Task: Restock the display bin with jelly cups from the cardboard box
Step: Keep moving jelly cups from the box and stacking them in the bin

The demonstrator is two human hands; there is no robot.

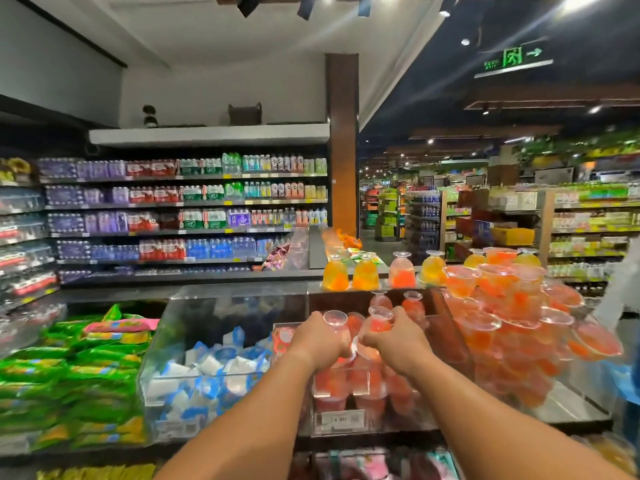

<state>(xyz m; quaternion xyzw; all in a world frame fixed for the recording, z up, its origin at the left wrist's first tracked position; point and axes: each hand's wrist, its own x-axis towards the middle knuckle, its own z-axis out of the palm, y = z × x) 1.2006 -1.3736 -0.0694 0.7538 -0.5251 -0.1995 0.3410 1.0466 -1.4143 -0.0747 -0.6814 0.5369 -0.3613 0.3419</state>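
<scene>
Two hands reach in, the left hand (320, 337) and the right hand (394, 341), each closed on one upturned red jelly cup (335, 322). Just beyond the right hand stand two more red cups (414, 304). Farther up, a row of four upturned cups (365, 271): three yellow-orange, one red.

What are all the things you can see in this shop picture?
Red jelly cups in clear bin: many, red, front centre.
Orange jelly cups heaped: many, orange, right.
Yellow upside-down jelly cups: several, yellow-orange, ledge behind bin.
Blue-white packets: many, clear bin at left.
Green snack bags: many, far left.
Bottled drinks shelves: many, mixed colours, back wall.
Green exit sign: one, ceiling.
Left hand: holds a red cup.
Right hand: holds a red cup.
</scene>
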